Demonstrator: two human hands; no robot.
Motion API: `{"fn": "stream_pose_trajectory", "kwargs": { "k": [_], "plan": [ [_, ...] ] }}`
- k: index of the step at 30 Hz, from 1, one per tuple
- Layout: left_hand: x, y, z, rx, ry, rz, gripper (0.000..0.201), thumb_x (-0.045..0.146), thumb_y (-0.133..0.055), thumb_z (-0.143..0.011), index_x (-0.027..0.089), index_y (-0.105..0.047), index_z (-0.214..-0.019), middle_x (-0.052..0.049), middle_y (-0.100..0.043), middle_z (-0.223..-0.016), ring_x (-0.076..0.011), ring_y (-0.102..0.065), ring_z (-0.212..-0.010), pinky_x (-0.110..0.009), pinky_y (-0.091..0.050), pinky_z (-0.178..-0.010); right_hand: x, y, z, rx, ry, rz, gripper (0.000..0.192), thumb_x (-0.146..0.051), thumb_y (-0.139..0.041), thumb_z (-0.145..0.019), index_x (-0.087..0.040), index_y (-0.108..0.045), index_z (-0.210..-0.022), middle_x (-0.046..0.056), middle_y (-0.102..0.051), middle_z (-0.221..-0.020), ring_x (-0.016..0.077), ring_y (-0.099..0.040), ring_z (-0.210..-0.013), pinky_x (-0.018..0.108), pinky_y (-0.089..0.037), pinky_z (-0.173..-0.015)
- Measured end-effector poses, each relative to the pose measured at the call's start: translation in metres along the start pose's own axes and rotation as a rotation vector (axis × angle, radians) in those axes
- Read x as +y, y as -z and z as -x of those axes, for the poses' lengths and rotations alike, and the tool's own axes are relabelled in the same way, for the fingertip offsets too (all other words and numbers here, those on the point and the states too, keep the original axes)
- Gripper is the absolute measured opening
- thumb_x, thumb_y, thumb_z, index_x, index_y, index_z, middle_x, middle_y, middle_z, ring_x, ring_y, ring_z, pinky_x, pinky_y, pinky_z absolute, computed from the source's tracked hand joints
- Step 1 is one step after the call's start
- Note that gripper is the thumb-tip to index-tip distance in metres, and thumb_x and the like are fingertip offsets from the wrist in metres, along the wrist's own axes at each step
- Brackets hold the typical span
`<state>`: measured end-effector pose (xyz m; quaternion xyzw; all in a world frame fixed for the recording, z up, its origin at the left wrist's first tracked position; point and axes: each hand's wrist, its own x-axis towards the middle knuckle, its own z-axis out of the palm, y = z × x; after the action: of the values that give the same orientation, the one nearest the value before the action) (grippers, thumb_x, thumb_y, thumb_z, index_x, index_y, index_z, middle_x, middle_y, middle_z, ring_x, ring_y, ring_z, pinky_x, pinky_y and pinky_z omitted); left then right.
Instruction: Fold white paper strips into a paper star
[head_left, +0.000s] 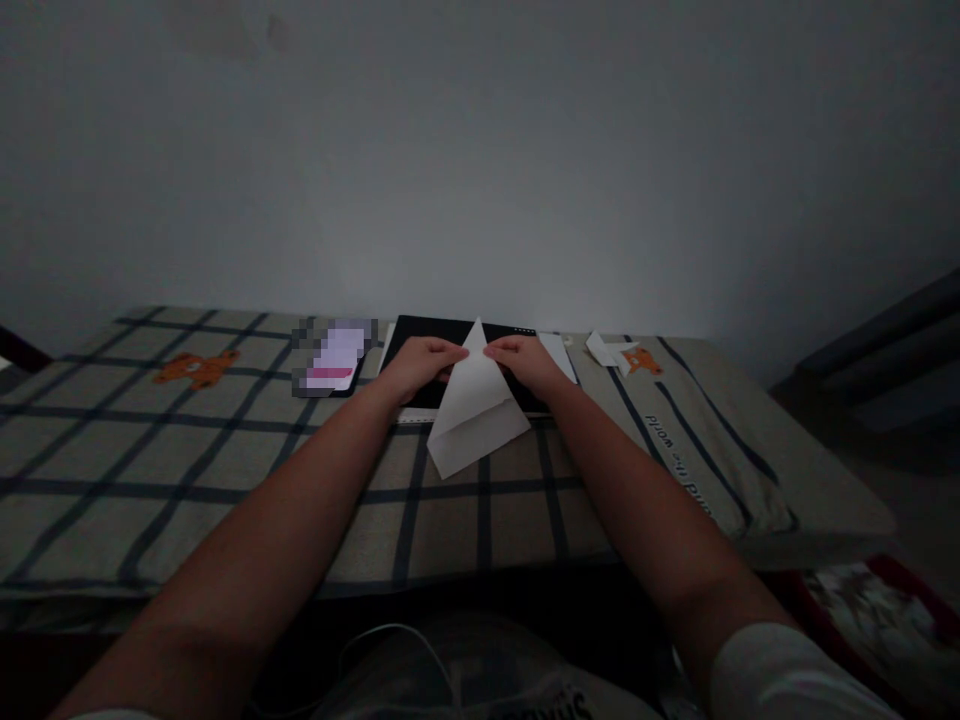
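Note:
A folded sheet of white paper (480,400), pointed at its far end and wide at the near end, is held up between both hands. My left hand (424,362) pinches its left edge near the point. From the other side, my right hand (526,358) pinches the right edge, thumb and forefinger closed on it. A crease or flap crosses the paper's lower part. Beneath the hands lies a black notebook or folder (442,330), with white sheets (556,352) showing around its edges.
A phone (336,358) with a lit, blurred screen lies left of the notebook. To the right sits a small folded white paper piece (606,352). Under everything is a checked cloth (262,470) over the table, backed by a grey wall (480,160). A white cable (397,630) hangs below.

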<state>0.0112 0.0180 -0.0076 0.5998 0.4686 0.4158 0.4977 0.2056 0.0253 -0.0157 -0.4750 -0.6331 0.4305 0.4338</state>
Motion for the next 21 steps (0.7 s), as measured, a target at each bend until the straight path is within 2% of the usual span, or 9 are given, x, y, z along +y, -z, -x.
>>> {"fn": "stream_pose_trajectory", "kwargs": {
  "k": [5,9,13,16,21],
  "plan": [
    [0.0032,0.0025,0.0004,0.043,-0.045,-0.081,0.02,0.033,-0.071,-0.067,0.014,-0.07,-0.074,-0.003,-0.066,-0.068,-0.0092,-0.052,-0.055,-0.023,-0.043,-0.055,0.003,0.0021,-0.0011,-0.014,0.016,-0.019,0.027,-0.036,-0.067,-0.069,-0.015,-0.07,-0.086,0.005,-0.069,-0.084,0.0125,-0.057,-0.07,0.028,-0.044,-0.069],
    [0.0081,0.0021,0.0026,0.086,-0.076,-0.131,0.02,0.032,-0.07,-0.068,0.014,-0.07,-0.075,-0.003,-0.065,-0.066,-0.0088,-0.051,-0.053,-0.022,-0.042,-0.054,0.0011,0.0031,0.0002,-0.008,0.029,0.047,0.027,-0.036,-0.069,-0.067,-0.015,-0.071,-0.084,0.006,-0.069,-0.084,0.0139,-0.058,-0.073,0.029,-0.044,-0.071],
    [0.0075,0.0014,0.003,0.034,-0.025,-0.038,0.021,0.032,-0.072,-0.067,0.013,-0.07,-0.078,-0.005,-0.067,-0.076,-0.0099,-0.055,-0.061,-0.022,-0.044,-0.057,0.0028,0.0039,-0.0011,0.023,0.04,0.071,0.026,-0.036,-0.066,-0.069,-0.014,-0.07,-0.082,0.006,-0.069,-0.082,0.0134,-0.057,-0.072,0.028,-0.044,-0.07],
    [0.0046,0.003,0.0012,-0.022,0.005,-0.021,0.021,0.031,-0.072,-0.067,0.014,-0.07,-0.078,-0.005,-0.067,-0.075,-0.01,-0.056,-0.061,-0.022,-0.045,-0.057,0.0059,0.0053,-0.003,0.024,0.034,0.063,0.025,-0.036,-0.066,-0.07,-0.014,-0.07,-0.083,0.005,-0.069,-0.082,0.013,-0.057,-0.071,0.027,-0.043,-0.068],
    [0.0039,0.0066,-0.0008,0.013,-0.038,-0.104,0.016,0.03,-0.07,-0.069,0.015,-0.07,-0.075,-0.004,-0.066,-0.069,-0.0093,-0.052,-0.055,-0.023,-0.043,-0.055,0.0081,0.0068,-0.0035,-0.025,-0.004,0.015,0.028,-0.038,-0.067,-0.07,-0.015,-0.069,-0.087,0.006,-0.068,-0.083,0.0119,-0.056,-0.067,0.026,-0.044,-0.065]
  ]
}}
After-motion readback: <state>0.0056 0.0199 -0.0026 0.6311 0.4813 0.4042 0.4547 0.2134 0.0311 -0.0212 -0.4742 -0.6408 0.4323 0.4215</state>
